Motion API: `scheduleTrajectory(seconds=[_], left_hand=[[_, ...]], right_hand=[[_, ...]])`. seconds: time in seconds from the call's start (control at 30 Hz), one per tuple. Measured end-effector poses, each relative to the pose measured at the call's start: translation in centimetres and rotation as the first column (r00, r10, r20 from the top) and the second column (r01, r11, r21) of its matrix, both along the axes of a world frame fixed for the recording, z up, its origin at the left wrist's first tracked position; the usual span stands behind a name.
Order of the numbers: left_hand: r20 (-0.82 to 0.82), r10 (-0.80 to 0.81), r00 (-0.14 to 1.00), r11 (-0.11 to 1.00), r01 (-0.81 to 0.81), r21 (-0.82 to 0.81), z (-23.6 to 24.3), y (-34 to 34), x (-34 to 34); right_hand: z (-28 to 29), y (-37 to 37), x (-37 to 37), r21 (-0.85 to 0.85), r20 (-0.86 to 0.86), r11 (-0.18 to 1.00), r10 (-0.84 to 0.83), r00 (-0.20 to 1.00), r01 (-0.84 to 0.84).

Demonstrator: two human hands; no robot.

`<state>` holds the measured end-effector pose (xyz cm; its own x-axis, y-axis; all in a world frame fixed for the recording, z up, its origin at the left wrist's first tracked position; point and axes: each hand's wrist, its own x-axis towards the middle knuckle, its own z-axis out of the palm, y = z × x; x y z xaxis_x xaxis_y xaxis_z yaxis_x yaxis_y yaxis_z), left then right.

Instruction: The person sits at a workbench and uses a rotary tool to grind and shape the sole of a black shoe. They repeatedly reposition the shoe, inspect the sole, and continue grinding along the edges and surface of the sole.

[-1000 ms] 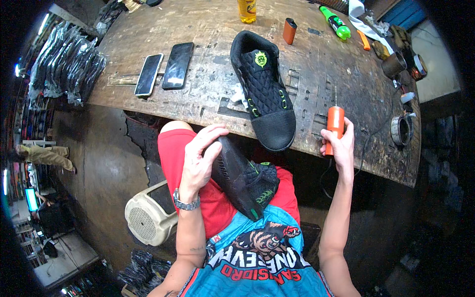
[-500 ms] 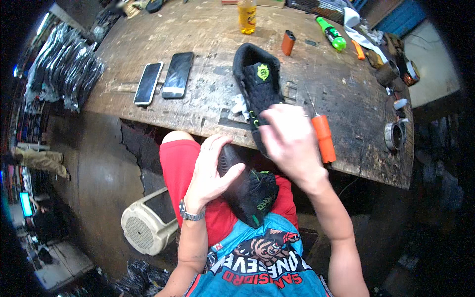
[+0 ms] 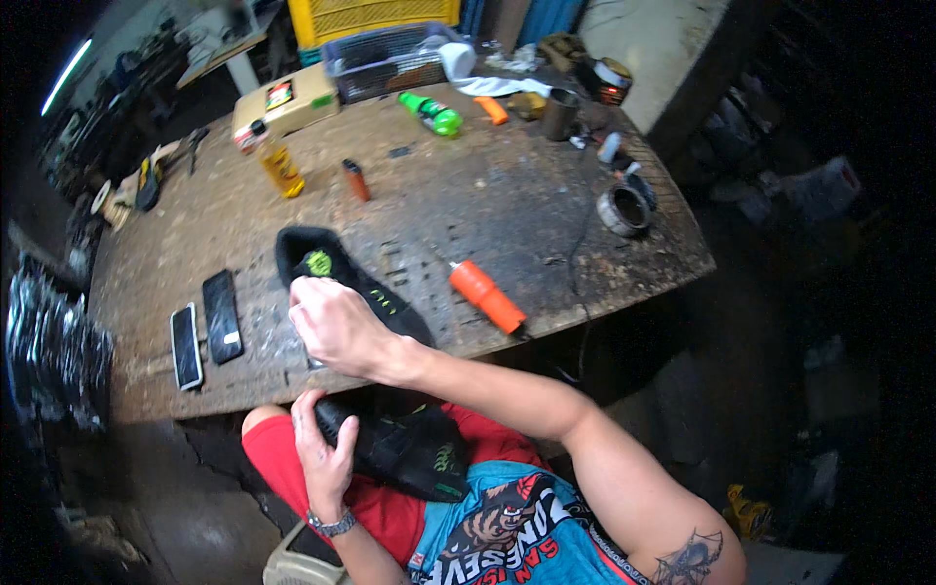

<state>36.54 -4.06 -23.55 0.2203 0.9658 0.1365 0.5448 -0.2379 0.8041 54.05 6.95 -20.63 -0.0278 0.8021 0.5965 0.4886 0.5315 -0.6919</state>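
Clamping lap shoe [image 3: 414, 453] in left hand [image 3: 324, 453], 7 o'clock of view; right hand [image 3: 341, 327] bunched over desk shoe [image 3: 390, 307], grip can't tell. Tool [image 3: 487, 297] unheld, 3 o'clock from it. Looks mid-work; steps done/left unclear.

A shoe [image 3: 414, 453] is on your lap [image 3: 375, 507], w/ your L hand [image 3: 324, 453] on it. The table [image 3: 546, 210] is before you. Nr its front edge, another shoe [image 3: 395, 310] is under your R hand [image 3: 341, 331]. A phone [image 3: 222, 317] lies L of that, w/ a second phone [image 3: 186, 348] just L again. A pointed tool [image 3: 487, 297] lies on the R. Farther back, a bottle [image 3: 281, 171] stands on the L, w/ a box [image 3: 302, 109] behind it. A 2nd bottle [image 3: 429, 114] lies flat in front of a basket [image 3: 385, 63]. A crate [image 3: 370, 18] is behind that.
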Motion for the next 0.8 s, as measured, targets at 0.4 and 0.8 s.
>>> scheduleTrajectory(seconds=[0.4, 0.8], left_hand=[[0.011, 0.016, 1.000, 1.000, -0.016, 0.000, -0.7, 0.3, 0.4], [-0.002, 0.018, 1.000, 1.000, -0.018, 0.023, -0.8, 0.2, 0.6]], right_hand=[[3.2, -12.4, 20.9, -0.138, -0.981, 0.971, -0.108, 0.159, -0.195], [0.5, -15.6, 46.2, -0.343, -0.728, 0.838, -0.523, 0.443, 0.425]])
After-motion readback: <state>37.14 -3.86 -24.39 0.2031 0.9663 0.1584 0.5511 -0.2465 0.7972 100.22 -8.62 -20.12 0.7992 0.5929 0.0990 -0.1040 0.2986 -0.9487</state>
